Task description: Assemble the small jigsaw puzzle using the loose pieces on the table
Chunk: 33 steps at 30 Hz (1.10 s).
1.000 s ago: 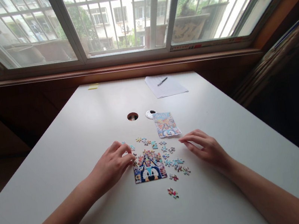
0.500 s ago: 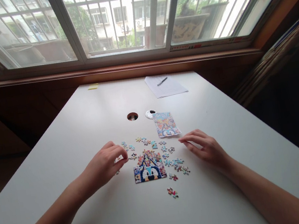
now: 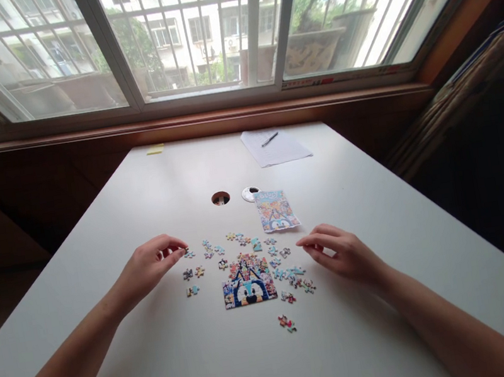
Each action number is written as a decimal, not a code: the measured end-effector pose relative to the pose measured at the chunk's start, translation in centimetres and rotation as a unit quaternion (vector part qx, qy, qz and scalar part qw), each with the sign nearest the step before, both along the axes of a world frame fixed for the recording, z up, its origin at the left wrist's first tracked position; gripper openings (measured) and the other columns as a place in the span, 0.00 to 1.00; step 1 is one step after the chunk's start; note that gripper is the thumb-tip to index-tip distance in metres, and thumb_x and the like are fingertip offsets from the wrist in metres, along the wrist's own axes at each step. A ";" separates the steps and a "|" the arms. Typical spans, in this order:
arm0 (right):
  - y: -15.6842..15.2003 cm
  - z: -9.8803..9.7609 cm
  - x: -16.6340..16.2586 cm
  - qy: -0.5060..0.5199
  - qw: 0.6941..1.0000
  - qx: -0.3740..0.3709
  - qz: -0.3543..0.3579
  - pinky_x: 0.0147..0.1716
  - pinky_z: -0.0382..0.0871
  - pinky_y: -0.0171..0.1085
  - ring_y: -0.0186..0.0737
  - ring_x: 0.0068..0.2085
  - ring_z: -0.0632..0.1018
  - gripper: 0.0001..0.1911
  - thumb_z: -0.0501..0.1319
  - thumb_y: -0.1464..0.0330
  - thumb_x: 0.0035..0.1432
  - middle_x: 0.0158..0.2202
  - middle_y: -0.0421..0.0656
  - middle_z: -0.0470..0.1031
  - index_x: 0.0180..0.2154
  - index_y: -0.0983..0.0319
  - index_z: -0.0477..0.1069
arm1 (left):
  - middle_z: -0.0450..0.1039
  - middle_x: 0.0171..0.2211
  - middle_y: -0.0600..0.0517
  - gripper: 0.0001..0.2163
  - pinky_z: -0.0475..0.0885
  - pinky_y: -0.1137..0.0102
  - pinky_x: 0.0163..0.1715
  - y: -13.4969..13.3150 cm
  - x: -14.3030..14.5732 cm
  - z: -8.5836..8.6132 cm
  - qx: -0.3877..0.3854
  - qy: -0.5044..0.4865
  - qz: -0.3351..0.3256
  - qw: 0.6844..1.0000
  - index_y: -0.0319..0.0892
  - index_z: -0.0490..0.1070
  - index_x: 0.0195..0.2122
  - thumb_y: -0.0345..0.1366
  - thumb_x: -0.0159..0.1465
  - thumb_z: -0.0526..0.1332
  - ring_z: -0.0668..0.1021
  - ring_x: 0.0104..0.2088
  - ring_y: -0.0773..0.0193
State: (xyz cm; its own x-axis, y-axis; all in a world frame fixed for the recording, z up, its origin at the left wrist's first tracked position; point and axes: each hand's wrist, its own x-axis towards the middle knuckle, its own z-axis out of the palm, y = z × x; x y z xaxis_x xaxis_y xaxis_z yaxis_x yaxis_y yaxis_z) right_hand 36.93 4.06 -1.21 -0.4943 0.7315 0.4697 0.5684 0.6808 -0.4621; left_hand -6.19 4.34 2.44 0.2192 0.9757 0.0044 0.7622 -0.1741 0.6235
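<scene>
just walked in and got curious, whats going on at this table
A partly assembled jigsaw lies on a white table, loose pieces scattered nearby. A person's left hand is at a piece on the left; its grip is unclear. The right hand is near a picture sheet, nothing visible in it.

Both arms are bare and reach forward from the lower corners of the view. The left forearm (image 3: 74,363) slants up and inward to the left wrist (image 3: 116,299), which is almost straight. The left hand (image 3: 153,261) has its back turned up and outward, its fingers curved and its thumb (image 3: 172,258) brought close to the forefinger's tip; whether they meet is too small to tell. The right forearm (image 3: 455,322) slants inward from the other side. The right hand (image 3: 343,253) is slightly lower, palm inward, fingers loosely bent and pointing inward, with the thumb lying below them, apart from the forefinger.
</scene>
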 end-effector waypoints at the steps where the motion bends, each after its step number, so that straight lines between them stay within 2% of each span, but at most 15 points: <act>1: -0.2 0.2 0.0 -0.016 1.000 -0.012 0.014 0.30 0.73 0.36 0.38 0.31 0.76 0.11 0.57 0.69 0.69 0.34 0.44 0.76 0.44 0.57 0.78 | 0.80 0.41 0.49 0.19 0.72 0.70 0.33 0.0 -0.5 -0.4 -0.006 0.005 0.011 1.000 0.45 0.79 0.45 0.54 0.68 0.58 0.78 0.36 0.59; 4: -0.8 1.1 -0.1 -0.063 0.995 -0.049 0.059 0.29 0.71 0.34 0.35 0.30 0.75 0.10 0.57 0.69 0.70 0.35 0.43 0.77 0.43 0.57 0.78 | 0.80 0.41 0.50 0.21 0.71 0.71 0.33 0.0 -1.8 -1.6 -0.009 0.013 0.047 0.999 0.47 0.78 0.47 0.57 0.66 0.59 0.78 0.36 0.59; 7: -1.4 2.1 0.0 -0.095 0.987 -0.092 0.088 0.31 0.71 0.34 0.35 0.31 0.76 0.09 0.59 0.68 0.69 0.36 0.43 0.77 0.42 0.57 0.78 | 0.80 0.42 0.50 0.22 0.72 0.71 0.35 0.0 -2.8 -2.4 -0.007 0.023 0.055 0.998 0.47 0.78 0.48 0.58 0.66 0.58 0.78 0.38 0.58; 10: -1.7 2.7 0.3 -0.109 0.978 -0.145 0.101 0.33 0.73 0.34 0.36 0.34 0.78 0.08 0.62 0.66 0.68 0.38 0.42 0.77 0.45 0.54 0.78 | 0.79 0.44 0.49 0.22 0.72 0.70 0.37 0.1 -3.2 -2.7 -0.001 0.033 0.041 0.999 0.47 0.78 0.47 0.58 0.66 0.58 0.78 0.40 0.57; 14: -1.9 2.8 0.3 -0.108 0.970 -0.196 0.092 0.35 0.75 0.34 0.36 0.35 0.79 0.11 0.64 0.66 0.66 0.40 0.41 0.77 0.50 0.52 0.77 | 0.78 0.44 0.48 0.22 0.71 0.70 0.36 0.2 -3.1 -2.8 0.007 0.040 0.000 0.999 0.47 0.79 0.44 0.58 0.67 0.57 0.76 0.41 0.57; 16: -2.1 2.6 -0.1 -0.108 0.969 -0.207 0.085 0.35 0.76 0.34 0.36 0.35 0.79 0.10 0.65 0.67 0.65 0.41 0.42 0.76 0.48 0.53 0.77 | 0.77 0.43 0.48 0.22 0.71 0.71 0.36 0.3 -3.0 -2.9 0.018 0.041 -0.012 0.999 0.46 0.80 0.43 0.58 0.67 0.56 0.76 0.41 0.57; 22: -2.5 1.8 -1.5 -0.140 0.975 -0.167 0.052 0.36 0.74 0.36 0.38 0.37 0.78 0.06 0.67 0.70 0.62 0.39 0.42 0.75 0.41 0.56 0.78 | 0.75 0.44 0.47 0.21 0.72 0.70 0.37 0.5 -3.1 -3.7 0.045 0.039 -0.027 0.998 0.46 0.80 0.43 0.56 0.68 0.57 0.75 0.41 0.58; 29: -2.4 1.7 -1.8 -0.148 0.963 -0.223 0.035 0.39 0.71 0.36 0.36 0.36 0.77 0.04 0.64 0.71 0.62 0.41 0.42 0.74 0.40 0.58 0.76 | 0.74 0.43 0.49 0.17 0.72 0.71 0.35 0.7 -3.5 -4.7 0.088 0.032 -0.035 0.995 0.47 0.79 0.44 0.53 0.70 0.59 0.76 0.40 0.61; 33: -2.4 1.4 -1.7 -0.121 0.961 -0.245 0.044 0.38 0.70 0.34 0.33 0.34 0.77 0.04 0.63 0.71 0.63 0.44 0.42 0.73 0.40 0.58 0.74 | 0.73 0.43 0.48 0.15 0.73 0.70 0.36 0.5 -3.3 -4.8 0.129 0.036 -0.039 0.990 0.46 0.79 0.44 0.50 0.71 0.59 0.75 0.43 0.59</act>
